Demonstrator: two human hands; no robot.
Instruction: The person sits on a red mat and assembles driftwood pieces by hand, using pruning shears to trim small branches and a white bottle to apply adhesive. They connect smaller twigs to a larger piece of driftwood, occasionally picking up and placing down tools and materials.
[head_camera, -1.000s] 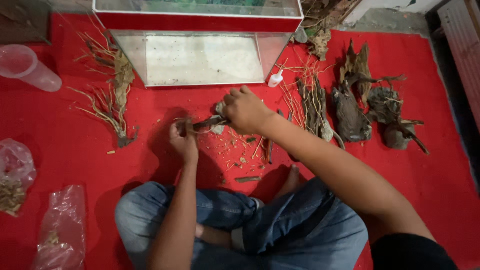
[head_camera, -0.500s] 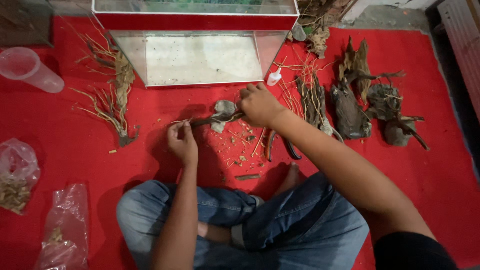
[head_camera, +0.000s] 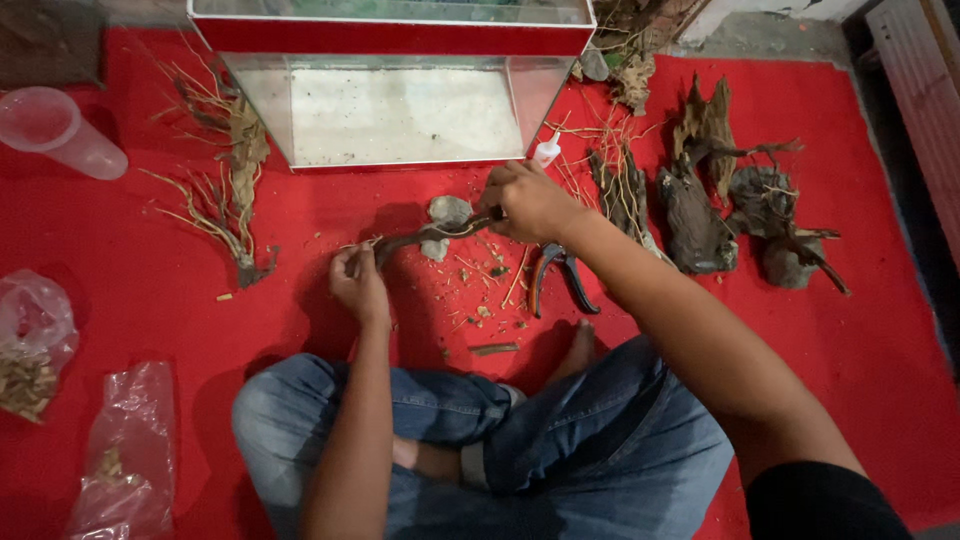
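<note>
Driftwood branch gripped by both hands.

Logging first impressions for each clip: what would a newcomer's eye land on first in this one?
The bright red carpet fills the view, with an empty glass tank at the top centre. In the middle, the left hand and right hand hold the two ends of a thin curved branch above scattered wood chips. Dark driftwood pieces lie to the right, and pruning shears lie just below the right hand.
</note>
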